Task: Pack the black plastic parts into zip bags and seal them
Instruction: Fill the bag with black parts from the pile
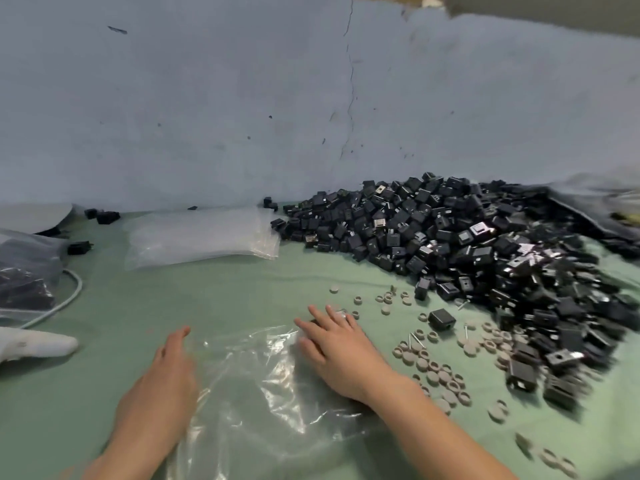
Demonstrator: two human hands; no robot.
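A clear zip bag [256, 386] lies crumpled on the green table between my forearms. My left hand [162, 379] rests flat at the bag's left edge with fingers straight. My right hand [336, 351] lies palm down on the bag's upper right corner, fingers spread and straight; something dark shows under its fingertips, too hidden to name. A big heap of black plastic parts [467, 244] fills the right side of the table. One loose black part [441, 319] sits just right of my right hand.
A stack of unused clear bags [204, 237] lies at the back centre. Small grey round caps [436, 365] are scattered right of my right hand. A filled bag [24, 271] and a white cable [65, 299] sit at far left, against the blue wall [242, 98].
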